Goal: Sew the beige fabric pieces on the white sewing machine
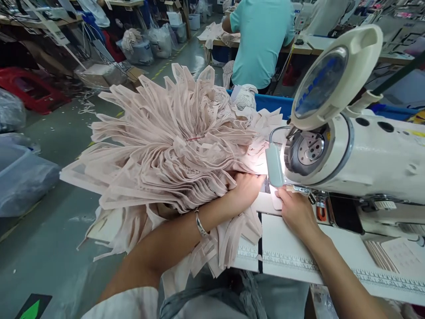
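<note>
My left hand (246,191), a silver bracelet on its wrist, reaches in along the lower edge of a big bundle of pale pink fabric pieces (159,141). Its fingers are curled at the bundle's edge beside the lit sewing spot, partly hidden by the cloth. In front of the sewing machine (378,150), my right hand (297,210) is closed, thumb and fingers pinching a small pale strip of fabric (276,200). A grey-green lamp head (274,165) hides the needle area between my hands. More loose fabric strips (229,237) hang over the table edge below my left forearm.
A ruler strip (299,262) runs along the table's front edge. On the right lie a dark phone-like slab (345,214) and a stack of pale cards (395,253). A person in a turquoise shirt (262,40) sits ahead. Plastic tubs (26,177) stand on the left.
</note>
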### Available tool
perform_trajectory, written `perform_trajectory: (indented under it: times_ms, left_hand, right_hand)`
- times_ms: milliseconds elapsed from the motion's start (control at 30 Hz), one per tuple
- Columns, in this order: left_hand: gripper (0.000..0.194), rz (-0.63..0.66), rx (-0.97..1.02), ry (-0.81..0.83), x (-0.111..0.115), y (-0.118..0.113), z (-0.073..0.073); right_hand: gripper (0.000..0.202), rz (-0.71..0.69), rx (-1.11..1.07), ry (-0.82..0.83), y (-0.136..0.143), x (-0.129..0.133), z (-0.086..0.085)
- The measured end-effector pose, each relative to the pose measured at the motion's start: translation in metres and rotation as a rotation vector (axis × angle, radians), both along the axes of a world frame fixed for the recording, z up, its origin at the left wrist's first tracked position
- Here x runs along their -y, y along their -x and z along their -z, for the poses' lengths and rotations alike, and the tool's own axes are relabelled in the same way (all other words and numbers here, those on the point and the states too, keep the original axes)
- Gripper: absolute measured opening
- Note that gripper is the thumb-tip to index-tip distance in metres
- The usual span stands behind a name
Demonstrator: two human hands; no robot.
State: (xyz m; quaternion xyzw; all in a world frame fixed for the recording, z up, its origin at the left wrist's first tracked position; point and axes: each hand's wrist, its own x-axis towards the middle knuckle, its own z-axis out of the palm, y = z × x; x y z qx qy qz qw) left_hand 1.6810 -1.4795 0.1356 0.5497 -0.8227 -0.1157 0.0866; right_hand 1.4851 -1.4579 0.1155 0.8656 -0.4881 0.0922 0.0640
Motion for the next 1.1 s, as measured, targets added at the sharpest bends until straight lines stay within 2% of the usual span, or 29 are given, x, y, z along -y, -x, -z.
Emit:
perform_trajectory:
  times_ms: [267, 400, 600, 733, 833, 933, 1000, 1100]
  left_hand:
    - [0.023, -0.045, 0.030, -0.036, 0.002, 0.000, 0.009]
    - [0.020, -0.047, 0.024, -0.016, 0.002, 0.000, 0.009]
    - [0.011, -0.084, 0.053, 0.036, -0.009, -0.006, -0.003]
    - [0.017, 0.070, 0.038, 0.226, -0.025, -0.021, -0.003]
    - [0.030, 0.185, 0.028, 0.445, -0.035, -0.030, 0.002]
    - [0.033, 0.254, 0.017, 0.662, -0.038, -0.032, 0.007]
    - [0.033, 0.317, 0.016, 0.721, -0.038, -0.031, 0.007]
    - [0.031, 0.455, 0.037, 0.676, -0.036, -0.028, 0.005]
  right_hand:
    - [0.043, -0.058, 0.069, 0.209, 0.001, -0.011, 0.008]
    - [0.049, -0.077, 0.142, 0.138, 0.006, -0.012, 0.013]
    - [0.056, -0.066, 0.207, 0.043, 0.010, -0.012, 0.014]
    - [0.056, -0.029, 0.158, 0.038, 0.009, -0.011, 0.015]
    - [0.059, 0.007, 0.111, 0.013, 0.007, -0.012, 0.014]
    - [0.062, 0.055, 0.047, -0.027, 0.003, -0.014, 0.010]
    - [0.063, 0.078, 0.006, -0.059, 0.001, -0.015, 0.007]
    - [0.063, 0.106, -0.038, -0.106, -0.002, -0.015, 0.003]
